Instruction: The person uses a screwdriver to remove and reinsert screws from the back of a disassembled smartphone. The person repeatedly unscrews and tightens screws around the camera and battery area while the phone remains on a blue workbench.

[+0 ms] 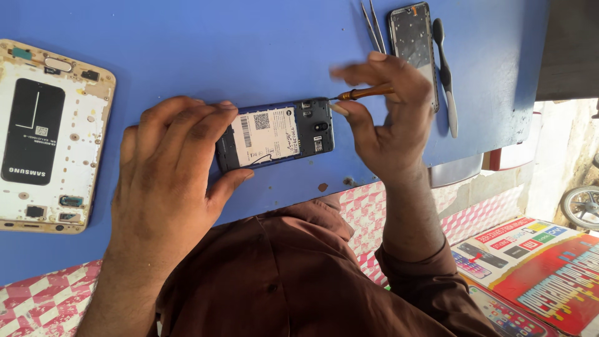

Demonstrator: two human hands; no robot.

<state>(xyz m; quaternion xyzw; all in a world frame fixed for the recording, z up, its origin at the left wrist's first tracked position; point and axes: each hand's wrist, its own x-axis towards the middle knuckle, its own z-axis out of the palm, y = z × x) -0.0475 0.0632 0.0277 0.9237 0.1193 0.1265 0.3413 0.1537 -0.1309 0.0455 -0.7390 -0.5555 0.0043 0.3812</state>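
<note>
Two hands: left hand [168,181] clasping opened phone [274,135], white rectangular label central; right hand [387,118] fingers pinching orange screwdriver [365,93].

Your left hand [165,181] pins an opened smartphone [276,135], back cover off, flat on the blue work surface [237,43]. Your right hand [384,109] holds a small screwdriver [362,94], tip at the phone's upper corner. Tweezers [373,25], a phone frame [412,50] and a brush [445,75] lie beyond; another opened phone [50,134] rests far left.
</note>
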